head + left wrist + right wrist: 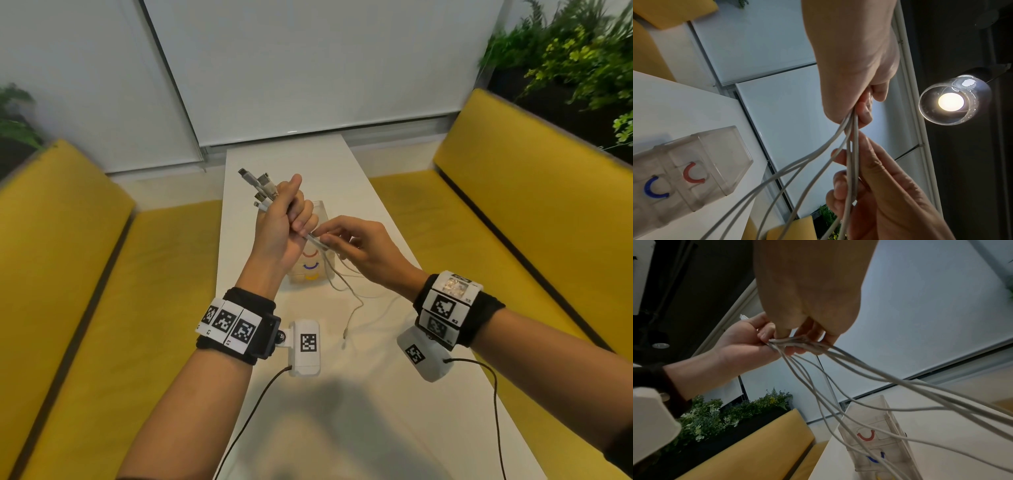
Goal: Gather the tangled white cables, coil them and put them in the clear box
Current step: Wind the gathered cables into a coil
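Note:
My left hand [286, 219] is raised above the table and grips a bundle of white cables [327, 251], whose plug ends [260, 188] stick out above the fist. My right hand [346, 240] pinches the same cables just below the left fist. The loose lengths hang down in front of the clear box [308, 270] and trail onto the white table [376, 342], one end [345, 337] lying near my wrists. In the left wrist view the cables [851, 146] leave my left fist [855, 104] and pass between the right fingers [842, 186]. The right wrist view shows both hands on the cables [795, 341], above the box [875, 434].
The clear box [694, 170] has red, blue and yellow curved marks on its side and stands mid-table. Yellow benches [85, 274] flank the narrow table on both sides. Plants [565, 61] stand behind the right bench. A lit lamp [950, 101] hangs overhead.

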Tool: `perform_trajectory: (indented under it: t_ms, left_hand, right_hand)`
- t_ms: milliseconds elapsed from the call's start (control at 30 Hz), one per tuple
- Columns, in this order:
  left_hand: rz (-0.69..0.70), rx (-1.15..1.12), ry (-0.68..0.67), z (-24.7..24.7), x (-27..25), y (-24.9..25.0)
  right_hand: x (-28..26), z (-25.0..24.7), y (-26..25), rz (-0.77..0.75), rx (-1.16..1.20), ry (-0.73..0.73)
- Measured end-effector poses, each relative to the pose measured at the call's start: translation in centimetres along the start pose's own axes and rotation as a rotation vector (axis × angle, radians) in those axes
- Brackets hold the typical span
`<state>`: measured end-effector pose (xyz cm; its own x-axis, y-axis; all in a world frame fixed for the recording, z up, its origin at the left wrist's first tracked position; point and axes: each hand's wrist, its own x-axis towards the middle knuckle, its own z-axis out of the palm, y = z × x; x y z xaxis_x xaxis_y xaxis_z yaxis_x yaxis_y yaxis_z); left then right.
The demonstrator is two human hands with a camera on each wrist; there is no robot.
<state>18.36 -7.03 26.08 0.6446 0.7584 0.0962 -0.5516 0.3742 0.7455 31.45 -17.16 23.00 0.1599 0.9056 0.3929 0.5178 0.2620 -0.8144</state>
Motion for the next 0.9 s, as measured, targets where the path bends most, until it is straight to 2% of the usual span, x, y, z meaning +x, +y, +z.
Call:
perform_trajectory:
  t_ms: [133, 300, 633, 767, 900]
  left_hand:
    - [0.008, 0.017, 0.012, 0.1, -0.1, 0.0]
    - [0.024, 0.028, 0.042, 0.3, -0.1, -0.1]
    - [0.072, 0.017, 0.001, 0.2, 0.0, 0.5]
    - [0.036, -0.018, -0.004, 0.8, -0.1, 0.6]
    - [0.027, -0.003, -0.048, 2.1, -0.5, 0.4]
  right_hand:
    - [0.0, -0.4, -0.3, -0.025, -0.035, -0.008]
    - [0.3, -0.6, -0.5, -0.114, -0.219, 0.013]
    - [0.2, -1.3, 0.5, 0.093, -0.137, -0.116]
    - [0.2, -0.5, 0.9, 0.071, -0.121, -0.095]
    - [0.7, 1.4, -0.2, 0.074, -0.038, -0.220]
